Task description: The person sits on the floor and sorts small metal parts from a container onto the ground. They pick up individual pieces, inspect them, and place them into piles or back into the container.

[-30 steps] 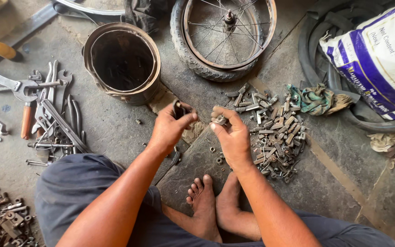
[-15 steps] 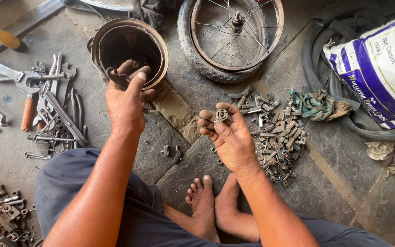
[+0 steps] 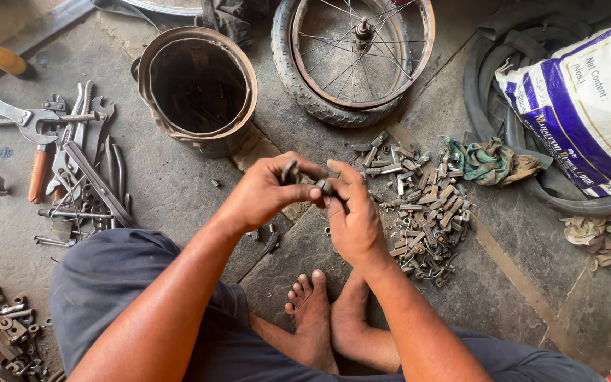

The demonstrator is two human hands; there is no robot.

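Your left hand (image 3: 266, 192) and right hand (image 3: 353, 212) meet, fingers closed together on a small dark metal fitting (image 3: 323, 186), above the grey stone floor (image 3: 178, 184), near the heap of rusty bolts (image 3: 419, 205).

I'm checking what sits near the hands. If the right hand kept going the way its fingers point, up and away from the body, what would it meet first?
The right hand would probably first meet the small metal part pinched at its fingertips, then the rusty bucket farther on; depth is unclear.
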